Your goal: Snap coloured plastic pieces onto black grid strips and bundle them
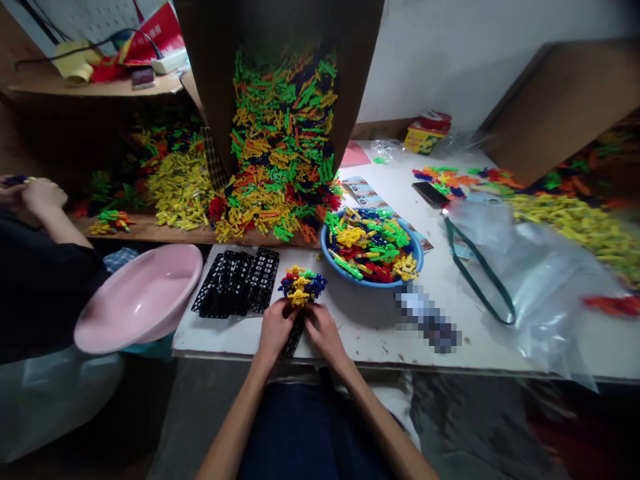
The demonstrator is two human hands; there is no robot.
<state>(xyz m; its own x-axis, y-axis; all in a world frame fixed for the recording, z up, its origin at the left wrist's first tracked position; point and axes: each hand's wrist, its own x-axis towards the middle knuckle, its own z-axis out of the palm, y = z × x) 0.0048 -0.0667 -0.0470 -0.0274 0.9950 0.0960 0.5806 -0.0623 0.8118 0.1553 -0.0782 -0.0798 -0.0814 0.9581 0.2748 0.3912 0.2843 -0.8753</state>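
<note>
One white worktop (365,328) lies beneath the left hand (276,327) and right hand (325,328). Beyond and right of the right one sits a blue basin (373,283); left of the left, black plates (219,283). Both seem to pinch a black strip (294,340) bearing coloured figures (299,298) between them, apparently fitting these; the next move calls for steady pressure.

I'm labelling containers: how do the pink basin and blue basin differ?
The pink basin looks wider than the blue basin. The pink basin tilts, left of the white table; the blue basin sits on it. The blue basin holds heaped coloured pieces, while the pink basin shows its smooth inside. Both are round.
</note>
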